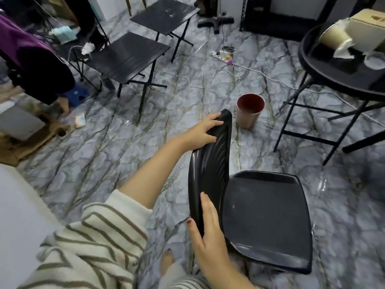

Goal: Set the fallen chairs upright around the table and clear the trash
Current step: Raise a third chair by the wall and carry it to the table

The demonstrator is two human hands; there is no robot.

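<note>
black plastic chair (pixel 264 217) stands on the marble floor (pixel 125 155), its backrest held by both hands. the left hand (pixel 205 130) is closed over the far top corner of the backrest; the right hand (pixel 208 232) clasps the near edge, thumb behind, fingers laid along the front. beyond the chair sits a pink bin (pixel 249 113), upright and near the backrest. the round table (pixel 312 65) stands to the right of the bin, with a tipped paper cup (pixel 333 36) and crumpled tissue (pixel 343 51) on it.
</note>
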